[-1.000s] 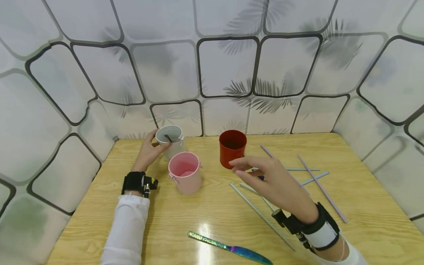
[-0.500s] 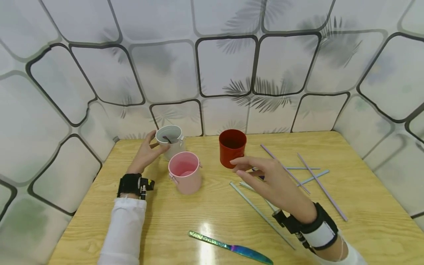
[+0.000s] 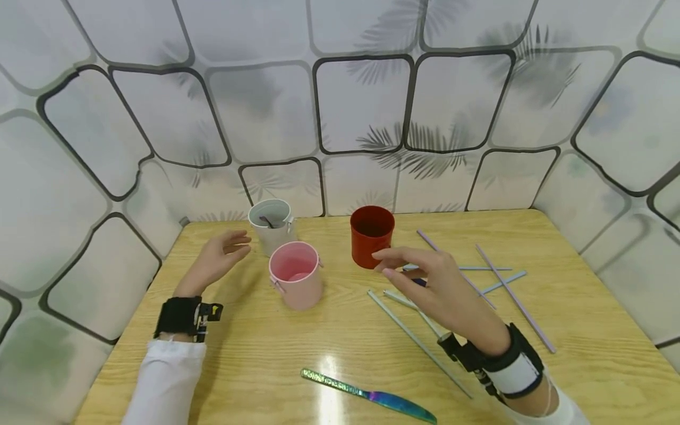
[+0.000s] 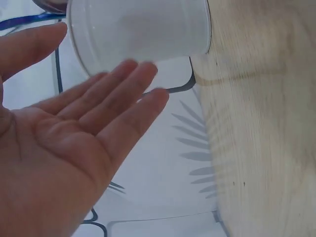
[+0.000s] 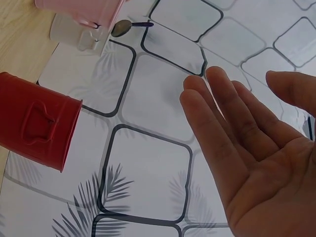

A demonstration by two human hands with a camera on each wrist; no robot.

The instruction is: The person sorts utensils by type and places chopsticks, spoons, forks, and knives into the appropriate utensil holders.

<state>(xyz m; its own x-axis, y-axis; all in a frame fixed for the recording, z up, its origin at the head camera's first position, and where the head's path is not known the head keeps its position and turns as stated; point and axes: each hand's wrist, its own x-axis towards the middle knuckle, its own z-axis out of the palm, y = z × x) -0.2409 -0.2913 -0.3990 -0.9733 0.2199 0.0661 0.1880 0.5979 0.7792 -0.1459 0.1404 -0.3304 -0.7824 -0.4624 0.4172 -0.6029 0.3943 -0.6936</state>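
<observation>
My left hand (image 3: 215,260) is beside the white bucket (image 3: 276,239), its fingers relaxed and extended, holding nothing. In the left wrist view its fingertips overlap the lower edge of the bucket. A spoon (image 5: 122,28) stands in that bucket and shows above its rim in the right wrist view. The pink bucket (image 3: 297,289) stands just in front of the white one. My right hand (image 3: 432,289) hovers by the red bucket (image 3: 366,251), fingers loosely bent and holding nothing. Partly hidden under it lies a small dark blue thing (image 3: 419,282).
On the wooden table (image 3: 255,366), a rainbow-coloured knife (image 3: 366,394) lies near the front. Several thin straws lie crosswise at the right, among them a pale green straw (image 3: 417,341) and a purple straw (image 3: 515,298). A patterned wall (image 3: 361,106) rises behind.
The left hand has let go of the white bucket's rim and drawn back to the left. The spoon stays in the bucket. My right hand has barely moved.
</observation>
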